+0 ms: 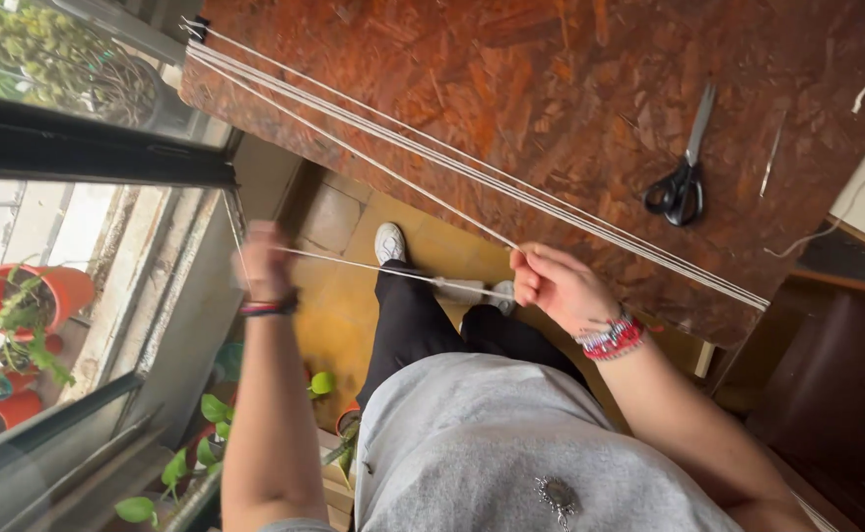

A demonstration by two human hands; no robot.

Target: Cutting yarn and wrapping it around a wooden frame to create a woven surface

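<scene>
At far left, by the window frame [98,163], I see my left hand [263,261] raised and motion-blurred. It looks closed around the end of a thin white cord [354,264], but I cannot tell how the fingers sit. A dark banded bracelet [268,308] rings that wrist. Potted plants [29,305] sit outside the glass, more green leaves low by my leg.

Moving right, the cord runs taut from left hand to my right hand [556,286], which is pinched shut on it, fingers curled, thumb side up. A red and white beaded bracelet [610,338] sits on that wrist. From the right hand a strand joins the bundle of white strands [472,172] stretched across the reddish chipboard worktop [570,89], anchored at its far left corner and running down to the right edge.

Handling judgement: cord is light, soft, limp unless tensioned, thin enough to slip through bare fingers. It likely bites the skin if pulled hard. Best hold is a firm pinch near the hands, or a wrap round a finger; grabbing mid-span would just sag it. Strands lie close together, so tangling is a risk.

Further right, black-handled scissors [684,177] lie on the worktop, well apart from both hands, with a thin needle-like rod [771,156] just beside them. Loose cord [846,212] trails at the right edge.
</scene>
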